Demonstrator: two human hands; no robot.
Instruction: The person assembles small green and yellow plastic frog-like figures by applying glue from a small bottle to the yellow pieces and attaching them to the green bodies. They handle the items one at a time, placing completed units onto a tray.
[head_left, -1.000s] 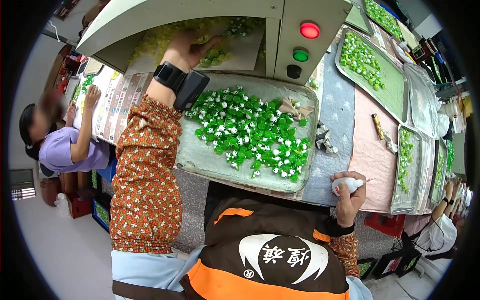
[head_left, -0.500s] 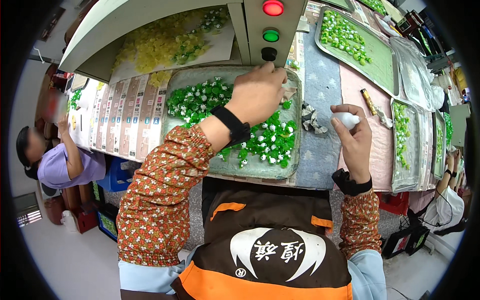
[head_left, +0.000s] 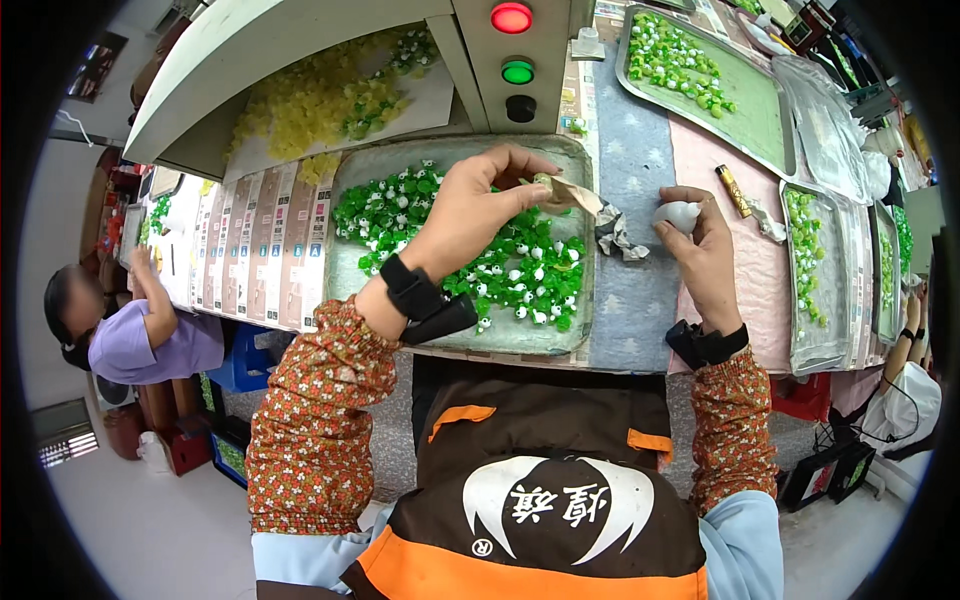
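Note:
My left hand (head_left: 465,215) is over the tray (head_left: 350,310), its thumb and fingertips pinching a crumpled tan strip of paper or cloth (head_left: 574,196). The strip trails right toward a crumpled grey-and-white scrap (head_left: 622,238). Below this hand, many small green pieces with white round, dark-dotted beads (head_left: 535,285) fill much of the tray. Right of the tray, my right hand (head_left: 708,255) closes round a small white bulb-shaped squeeze bottle (head_left: 678,216), its tip hidden by the fingers.
A pale machine housing (head_left: 480,95) with red and green lights stands behind the tray, yellow and green pieces (head_left: 310,105) beneath its hood. Farther right lie a gold-and-black tube (head_left: 733,190) and more trays (head_left: 700,110). One person in purple (head_left: 155,345) sits at left; another person's arm (head_left: 905,340) shows at right.
My left hand has drawn back from near the black knob and now lifts the tan strip. My right hand keeps the white bottle, shifted slightly. The whole view has moved a little.

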